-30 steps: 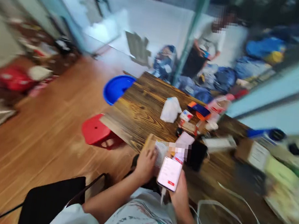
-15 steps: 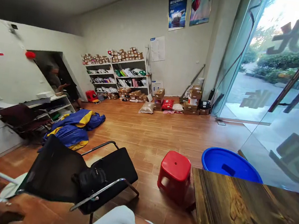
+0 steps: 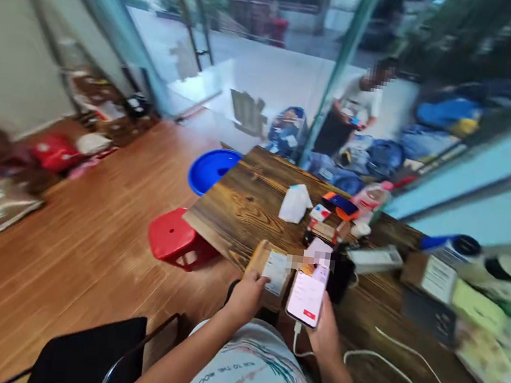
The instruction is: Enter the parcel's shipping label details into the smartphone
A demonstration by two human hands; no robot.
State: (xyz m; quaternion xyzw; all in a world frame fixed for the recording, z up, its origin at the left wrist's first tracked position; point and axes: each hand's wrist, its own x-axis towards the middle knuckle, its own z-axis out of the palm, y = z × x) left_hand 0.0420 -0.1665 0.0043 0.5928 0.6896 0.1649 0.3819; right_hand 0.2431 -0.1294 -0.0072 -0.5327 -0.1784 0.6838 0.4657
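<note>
Left hand: my left hand (image 3: 246, 296) grips the near end of a small cardboard box (image 3: 270, 271) lying at the wooden table (image 3: 239, 205) edge.
Right hand: my right hand (image 3: 324, 329) is closed around a phone (image 3: 306, 296), screen up, beside the box.
Cable: a white cable (image 3: 397, 361) hangs from the phone.

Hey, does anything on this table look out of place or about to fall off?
Mostly clutter, no spill visible. The small cardboard box under the left hand sits at the table edge, seemingly overhanging it. The right hand holds a phone whose white cable loops loosely across the tabletop, a possible snag.
</note>
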